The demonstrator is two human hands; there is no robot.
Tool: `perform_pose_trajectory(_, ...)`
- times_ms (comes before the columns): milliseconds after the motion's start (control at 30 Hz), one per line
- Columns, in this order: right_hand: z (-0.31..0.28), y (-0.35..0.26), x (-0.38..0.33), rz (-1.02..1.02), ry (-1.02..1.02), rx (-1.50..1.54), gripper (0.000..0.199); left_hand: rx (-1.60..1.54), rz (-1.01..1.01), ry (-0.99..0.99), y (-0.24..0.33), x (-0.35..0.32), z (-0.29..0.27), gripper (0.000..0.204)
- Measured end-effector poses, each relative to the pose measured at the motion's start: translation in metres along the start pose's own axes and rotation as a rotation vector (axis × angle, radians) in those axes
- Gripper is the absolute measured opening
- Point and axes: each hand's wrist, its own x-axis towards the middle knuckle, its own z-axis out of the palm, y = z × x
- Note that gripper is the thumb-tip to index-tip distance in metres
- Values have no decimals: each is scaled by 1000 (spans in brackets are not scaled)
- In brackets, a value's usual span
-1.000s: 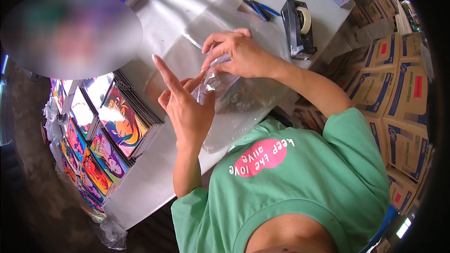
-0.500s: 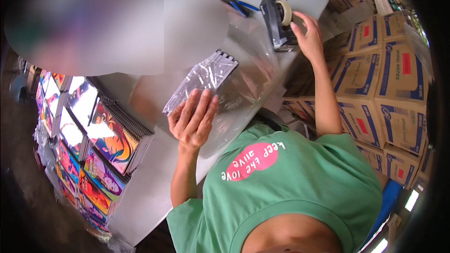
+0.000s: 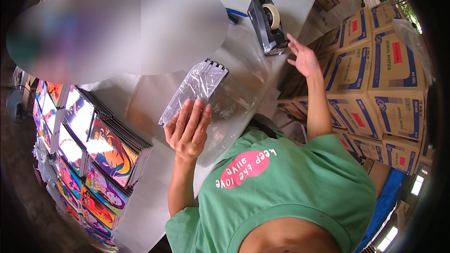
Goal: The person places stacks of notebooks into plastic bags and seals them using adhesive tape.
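Observation:
My left hand [image 3: 187, 133] lies with its fingers stretched out over the near end of a plastic-wrapped stack of spiral notebooks [image 3: 199, 82]. Glints run along the clear wrap, and dark bindings show at the stack's far end. My right hand [image 3: 304, 61] is held beyond the table's right edge, thumb and fingers apart, and I can make out nothing in it. Just to its left stands a black tape dispenser [image 3: 265, 30] with a cream roll of tape [image 3: 271, 17]; the hand does not touch it. Clear plastic sheeting [image 3: 239, 84] spreads under and beside the stack.
Piles of spiral notebooks with colourful covers [image 3: 112, 145] line the left side of the grey table [image 3: 145, 201]. Stacked cardboard boxes [image 3: 351, 72] rise on the right. A blue-handled tool [image 3: 236, 12] lies left of the dispenser. A blurred patch hides the upper left.
My right hand has come away from the tape roll, down and clear of the dispenser. My left hand stays on the wrapped stack. The whole view has shifted slightly.

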Motion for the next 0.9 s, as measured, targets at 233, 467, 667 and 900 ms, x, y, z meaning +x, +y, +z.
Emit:
perform_pose_trajectory(233,46,13,-58,-264,892,-1816,12,16,27,249,3,-7,14,16)
perform_pose_trajectory(467,134,-18,-102,-654,-76,-580,22,33,30,133,1,-8,8,40)
perform_pose_trajectory(667,229,-5,-148,-99,-529,-79,38,-178,-58,200,-3,-14,15,65)
perform_pose_trajectory(900,224,51,-138,-126,-374,-458,45,40,-31,4,-1,-23,5,49)
